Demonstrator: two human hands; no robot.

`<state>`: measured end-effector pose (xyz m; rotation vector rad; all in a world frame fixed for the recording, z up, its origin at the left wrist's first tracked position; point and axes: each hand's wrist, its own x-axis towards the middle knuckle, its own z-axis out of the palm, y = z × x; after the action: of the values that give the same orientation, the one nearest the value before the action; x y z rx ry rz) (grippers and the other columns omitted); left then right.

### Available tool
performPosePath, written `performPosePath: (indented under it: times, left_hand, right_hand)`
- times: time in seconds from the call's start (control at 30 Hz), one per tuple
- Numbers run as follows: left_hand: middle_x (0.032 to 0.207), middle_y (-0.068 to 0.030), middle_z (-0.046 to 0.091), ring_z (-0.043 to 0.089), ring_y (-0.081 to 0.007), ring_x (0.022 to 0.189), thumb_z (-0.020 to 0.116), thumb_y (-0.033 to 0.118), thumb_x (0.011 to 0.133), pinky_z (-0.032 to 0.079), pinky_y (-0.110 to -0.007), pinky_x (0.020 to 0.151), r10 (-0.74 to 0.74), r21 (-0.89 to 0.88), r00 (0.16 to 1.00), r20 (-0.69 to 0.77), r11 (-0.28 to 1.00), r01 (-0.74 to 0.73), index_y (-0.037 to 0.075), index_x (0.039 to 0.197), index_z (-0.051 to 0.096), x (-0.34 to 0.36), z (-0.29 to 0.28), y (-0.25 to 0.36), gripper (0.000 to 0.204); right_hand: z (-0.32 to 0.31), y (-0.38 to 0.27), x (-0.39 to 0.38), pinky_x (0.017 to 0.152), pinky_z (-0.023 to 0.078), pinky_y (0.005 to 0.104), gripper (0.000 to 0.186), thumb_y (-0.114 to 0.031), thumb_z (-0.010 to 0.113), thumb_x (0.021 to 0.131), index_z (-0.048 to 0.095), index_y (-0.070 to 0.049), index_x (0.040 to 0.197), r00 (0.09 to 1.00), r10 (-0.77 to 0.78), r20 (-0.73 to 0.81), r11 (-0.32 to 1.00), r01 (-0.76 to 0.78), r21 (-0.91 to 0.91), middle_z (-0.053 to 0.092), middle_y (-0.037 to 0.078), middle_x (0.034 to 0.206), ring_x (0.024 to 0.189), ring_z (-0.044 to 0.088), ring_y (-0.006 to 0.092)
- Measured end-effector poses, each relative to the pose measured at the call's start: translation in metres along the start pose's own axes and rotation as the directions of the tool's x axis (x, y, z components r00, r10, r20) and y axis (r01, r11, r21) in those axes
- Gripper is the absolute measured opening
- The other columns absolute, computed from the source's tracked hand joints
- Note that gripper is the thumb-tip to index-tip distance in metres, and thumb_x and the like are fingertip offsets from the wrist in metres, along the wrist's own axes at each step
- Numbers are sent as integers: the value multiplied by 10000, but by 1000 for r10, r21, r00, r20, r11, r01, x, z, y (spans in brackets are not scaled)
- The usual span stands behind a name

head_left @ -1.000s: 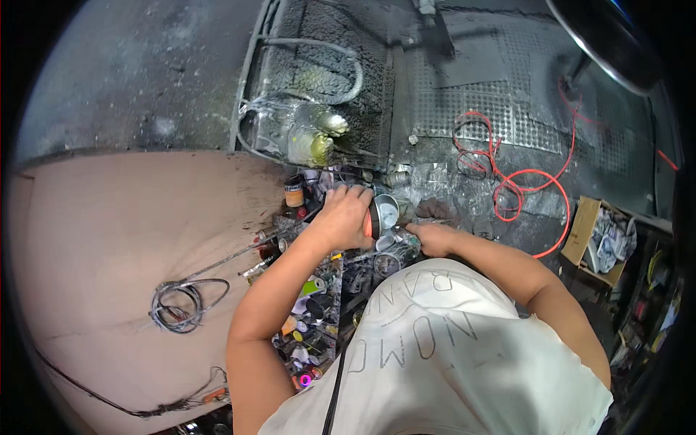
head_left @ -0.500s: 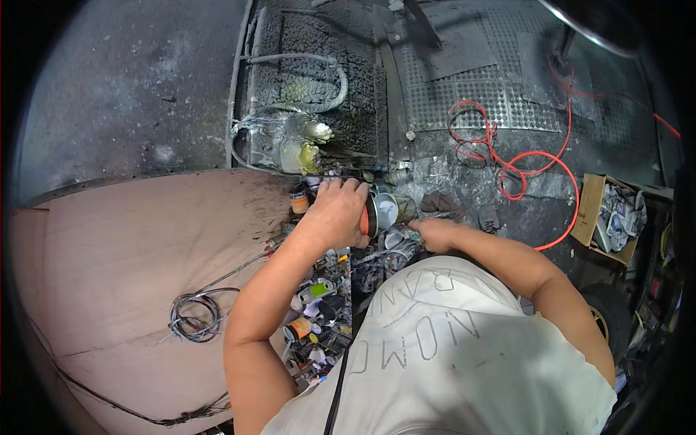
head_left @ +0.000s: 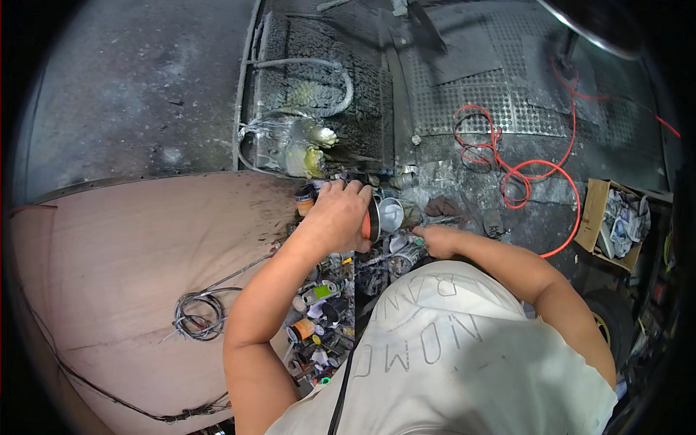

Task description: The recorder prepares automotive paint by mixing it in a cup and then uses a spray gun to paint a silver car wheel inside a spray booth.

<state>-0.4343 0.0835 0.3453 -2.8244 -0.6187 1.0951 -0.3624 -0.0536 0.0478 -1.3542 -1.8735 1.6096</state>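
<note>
My left hand is wrapped round an orange-and-black can, tilted so its pale grey top or inside faces right. Whether that grey part is liquid or bare metal is unclear. My right hand is closed just right of and below the can, its fingertips at a small greenish thing that I cannot make out. A cluttered heap of cans, cups and lids lies beneath and below my hands, with an orange-labelled can just left of my left hand.
A pale pink board with a coiled cable is at left. Beyond my hands are a paint-crusted panel and coated bottles. A red hose loops at right, near a cardboard box of crumpled paper and a wheel.
The view has shifted slightly, moving the scenery in the frame. Both hands keep nearly the same grip and place, with the can still tilted toward the right.
</note>
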Motion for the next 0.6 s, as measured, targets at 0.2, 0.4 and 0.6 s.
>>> performPosePath:
  times: [0.2, 0.4, 0.6]
  left_hand:
    - [1277, -206, 592, 562, -383, 1176, 875, 330, 550, 445, -463, 1007, -21, 4, 999, 31, 1000, 21, -42, 1316, 535, 0, -3, -1, 917]
    - [1224, -197, 602, 573, -376, 1135, 867, 323, 540, 453, -455, 979, -6, -3, 1000, -9, 1000, 6, -39, 1258, 558, -3, 1, -10, 862]
    - [1185, -190, 606, 578, -376, 1117, 881, 341, 535, 455, -458, 948, -13, -44, 1000, -24, 999, 12, -31, 1248, 564, -17, 18, -25, 864]
  right_hand:
    - [-3, 3, 2, 995, 493, 472, 669, -8, 567, 812, 442, -18, 1469, 1000, 18, -25, 1000, -17, 12, 631, 282, 1280, 1209, 607, 416]
    - [-2, 3, 9, 1013, 483, 471, 661, -18, 559, 817, 449, -17, 1469, 999, 17, -36, 1000, -16, 11, 616, 279, 1311, 1226, 598, 412]
    - [3, -9, 20, 1032, 474, 468, 691, -18, 552, 810, 433, -28, 1490, 997, 81, 15, 997, -80, -17, 601, 274, 1343, 1255, 582, 408]
